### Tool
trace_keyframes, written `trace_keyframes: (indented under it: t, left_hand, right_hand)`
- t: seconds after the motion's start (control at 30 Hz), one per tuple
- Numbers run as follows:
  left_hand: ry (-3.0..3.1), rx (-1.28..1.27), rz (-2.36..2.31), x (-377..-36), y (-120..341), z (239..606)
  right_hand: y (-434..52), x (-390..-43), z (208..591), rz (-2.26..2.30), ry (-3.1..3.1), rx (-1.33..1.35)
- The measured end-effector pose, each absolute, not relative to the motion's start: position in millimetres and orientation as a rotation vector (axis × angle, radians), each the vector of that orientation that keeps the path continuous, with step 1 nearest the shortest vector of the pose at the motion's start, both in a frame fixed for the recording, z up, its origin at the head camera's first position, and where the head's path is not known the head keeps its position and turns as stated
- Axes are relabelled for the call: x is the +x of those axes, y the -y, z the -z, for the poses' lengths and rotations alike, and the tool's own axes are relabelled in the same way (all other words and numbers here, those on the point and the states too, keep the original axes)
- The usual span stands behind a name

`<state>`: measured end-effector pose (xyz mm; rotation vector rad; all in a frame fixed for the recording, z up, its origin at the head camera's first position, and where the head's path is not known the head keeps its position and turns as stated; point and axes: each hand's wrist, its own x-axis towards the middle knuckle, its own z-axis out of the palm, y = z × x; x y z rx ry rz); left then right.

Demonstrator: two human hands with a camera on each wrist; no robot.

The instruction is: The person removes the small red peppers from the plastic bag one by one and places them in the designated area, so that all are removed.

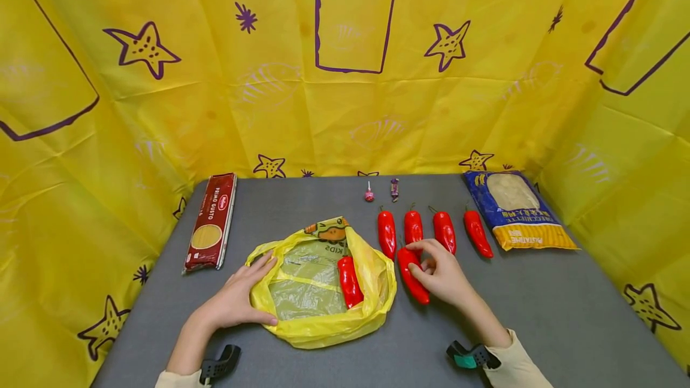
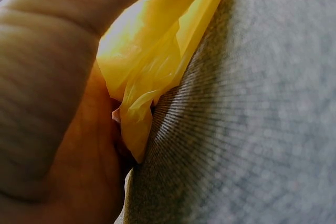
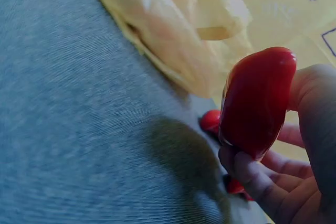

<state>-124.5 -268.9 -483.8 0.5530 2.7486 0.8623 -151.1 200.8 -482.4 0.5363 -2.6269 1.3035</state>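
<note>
My left hand [image 1: 241, 293] holds the left rim of a yellow plastic bag [image 1: 323, 331], its fingers and thumb spread along the edge. The bag lies with its mouth facing up, and a red chili pepper [image 1: 350, 282] is inside at the right. Just right of the bag, my right hand [image 1: 443, 272] pinches another red pepper [image 3: 257, 100] between thumb and fingers; the right wrist view shows it raised over the table. Behind that hand, several more red peppers [image 1: 386, 233] lie in a row. The left fingertips are hidden in the left wrist view.
A dark red pasta packet [image 1: 212, 220] lies at the left, a blue and yellow pasta bag [image 1: 517, 211] at the right. A lollipop [image 1: 369, 193] and a purple wrapped candy [image 1: 395, 189] are at the back of the grey table [image 1: 323, 370]. Yellow cloth [image 1: 345, 118] encloses it.
</note>
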Motion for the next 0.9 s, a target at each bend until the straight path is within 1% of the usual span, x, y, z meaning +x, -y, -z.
trace_keyframes:
  t: [0.3, 0.53, 0.9]
  left_hand:
    - [-2.728, 0.548, -0.883, -124, 268, 486]
    - [-2.734, 0.554, -0.891, -124, 268, 486]
    - [-2.765, 0.580, -0.867, -124, 269, 486]
  right_hand:
    - [-199, -147, 496, -1.206, 2.616, 0.502]
    - [-198, -149, 505, -1.172, 2.542, 0.524]
    - [-195, -151, 507, -1.167, 2.493, 0.525]
